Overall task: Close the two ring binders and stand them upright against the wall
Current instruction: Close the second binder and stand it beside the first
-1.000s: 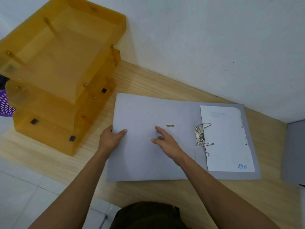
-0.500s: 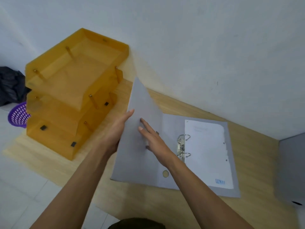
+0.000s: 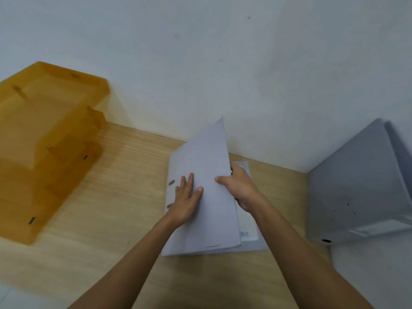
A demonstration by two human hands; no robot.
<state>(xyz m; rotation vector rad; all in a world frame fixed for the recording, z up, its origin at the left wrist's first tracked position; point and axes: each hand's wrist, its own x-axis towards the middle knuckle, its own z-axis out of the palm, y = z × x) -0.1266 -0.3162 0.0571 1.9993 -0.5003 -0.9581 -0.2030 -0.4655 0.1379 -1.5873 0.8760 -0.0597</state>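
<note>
A grey ring binder (image 3: 209,166) lies on the wooden table (image 3: 124,175), its front cover folded most of the way over the white paper (image 3: 246,233) inside. My left hand (image 3: 186,197) lies flat on the outside of the cover, fingers spread. My right hand (image 3: 239,188) grips the cover's free edge, thumb on top and fingers underneath. The ring mechanism is hidden under the cover. A second grey binder (image 3: 354,186) stands at the right, closed and tilted against the wall (image 3: 223,63).
An orange translucent stack of letter trays (image 3: 44,141) stands at the left of the table, near the wall. Bare wood lies between the trays and the binder. The table's front edge runs along the lower left.
The cover has swung from flat open on the left, up and over to the right, nearly shut. My right hand moved to grip its edge. The view panned right, showing the second binder.
</note>
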